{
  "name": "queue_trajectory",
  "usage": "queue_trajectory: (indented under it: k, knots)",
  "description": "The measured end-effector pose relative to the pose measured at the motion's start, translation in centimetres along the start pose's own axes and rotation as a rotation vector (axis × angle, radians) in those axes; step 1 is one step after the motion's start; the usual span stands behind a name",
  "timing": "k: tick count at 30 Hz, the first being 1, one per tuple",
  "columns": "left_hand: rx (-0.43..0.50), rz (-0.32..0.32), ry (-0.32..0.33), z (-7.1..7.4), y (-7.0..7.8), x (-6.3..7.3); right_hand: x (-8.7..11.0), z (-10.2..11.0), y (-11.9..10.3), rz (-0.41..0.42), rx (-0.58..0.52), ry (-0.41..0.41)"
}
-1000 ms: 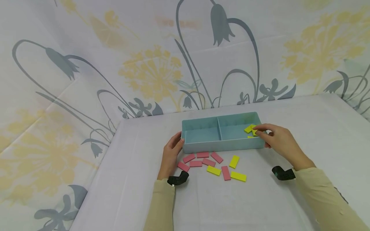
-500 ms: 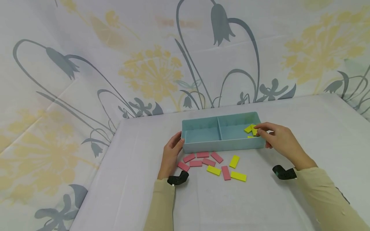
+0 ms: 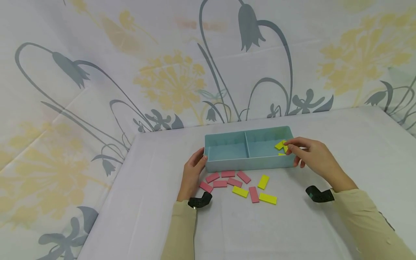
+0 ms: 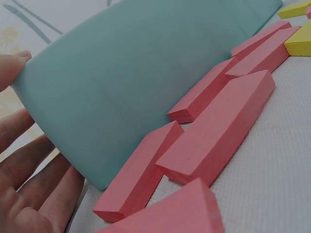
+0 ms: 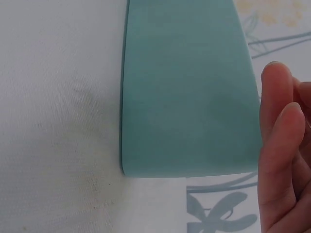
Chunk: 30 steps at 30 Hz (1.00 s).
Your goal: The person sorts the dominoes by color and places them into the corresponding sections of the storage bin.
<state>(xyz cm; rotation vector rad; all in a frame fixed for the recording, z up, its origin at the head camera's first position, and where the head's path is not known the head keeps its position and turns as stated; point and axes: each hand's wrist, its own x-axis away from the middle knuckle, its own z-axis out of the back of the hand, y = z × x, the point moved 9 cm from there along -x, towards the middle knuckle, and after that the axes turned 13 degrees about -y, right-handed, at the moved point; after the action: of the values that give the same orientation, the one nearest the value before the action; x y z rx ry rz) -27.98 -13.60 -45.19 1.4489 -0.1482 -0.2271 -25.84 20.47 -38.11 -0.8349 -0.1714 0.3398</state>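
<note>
A pale blue-green box [image 3: 255,164] with a divider stands on the table. My left hand [image 3: 191,174] grips its left end, with the thumb at the front corner and fingers along the side, as the left wrist view shows. Over the right end wall reaches my right hand [image 3: 313,155], index finger and thumb close together beside a yellow tile [image 3: 285,148]. Whether they pinch it is hidden. Another yellow tile [image 3: 279,145] lies in the right compartment, and part of one more shows above the front wall. In the right wrist view, two bent fingers [image 5: 276,109] stay outside the box.
Several pink tiles [image 3: 220,184] lie on the white cloth before the box, close to the left hand. Yellow tiles [image 3: 268,198] lie to their right, with a pink tile [image 3: 254,194] among them. A flower-print cloth [image 3: 175,79] hangs behind.
My right hand shifts only slightly, and its fingertips now cover more of the yellow tile at the right end. The left hand, the box and the tiles on the table stay put.
</note>
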Motion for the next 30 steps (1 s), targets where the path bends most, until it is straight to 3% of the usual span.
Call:
queue_trajectory:
  k: [10,15,20,25,30]
  knots:
    - [-0.008,-0.019,-0.029,-0.4,1.3,0.5,-0.3,-1.0,-0.5,0.038,-0.037,-0.105]
    - [-0.002,-0.01,-0.052,-0.9,2.8,1.1,-0.5,-2.8,-0.8,0.063,-0.057,-0.266]
    - [0.025,-0.02,-0.057,-0.7,2.1,0.9,-0.3,-4.3,-0.8,0.062,-0.104,-0.422]
    - [0.006,-0.023,-0.035,-0.3,0.6,0.3,-0.1,-4.7,-0.8,0.054,-0.102,-0.463]
    - [-0.003,-0.036,-0.027,-0.2,0.2,0.1,0.1,-5.1,-0.6,0.032,-0.066,-0.491]
